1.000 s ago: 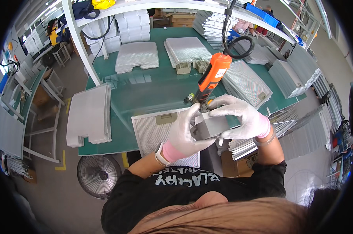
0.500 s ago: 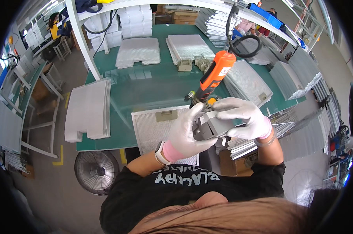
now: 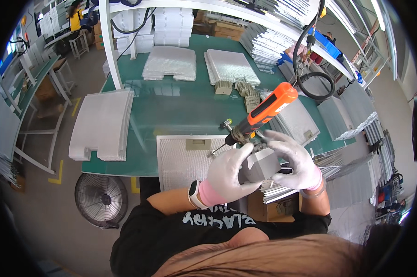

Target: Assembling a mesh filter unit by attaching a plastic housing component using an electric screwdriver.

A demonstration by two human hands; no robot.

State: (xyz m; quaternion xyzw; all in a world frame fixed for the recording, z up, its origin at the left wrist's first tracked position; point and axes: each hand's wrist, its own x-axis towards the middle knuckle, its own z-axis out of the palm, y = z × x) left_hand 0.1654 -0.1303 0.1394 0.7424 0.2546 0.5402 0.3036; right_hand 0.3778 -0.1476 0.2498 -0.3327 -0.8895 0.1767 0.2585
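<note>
My left hand point(image 3: 227, 174), in a whitish glove with a pink cuff, grips a grey angular box-like part point(image 3: 266, 166) from its left side. Curled round the part's right side is my right hand point(image 3: 295, 161), gloved the same way. Small pieces show at the part's far edge, too unclear to name. Just beyond my hands an orange-and-black electric screwdriver point(image 3: 264, 108) hangs tilted, its bit pointing down to the left. Under it, at the bench's near edge, lies a mesh filter panel point(image 3: 176, 161) with a beige latch plate point(image 3: 198, 144).
Stacks of mesh panels stand on the green bench point(image 3: 171, 106): a left stack point(image 3: 102, 122), a back stack point(image 3: 169, 62) and a right stack point(image 3: 294, 120). Beige latch pieces point(image 3: 250, 96) lie in a row. A floor fan point(image 3: 102, 198) stands at lower left. A black coiled cable point(image 3: 317, 85) hangs overhead.
The grey part has turned between my hands and shifted slightly right. The screwdriver now leans further right at its top, with its bit exposed. The whole view has shifted a little.
</note>
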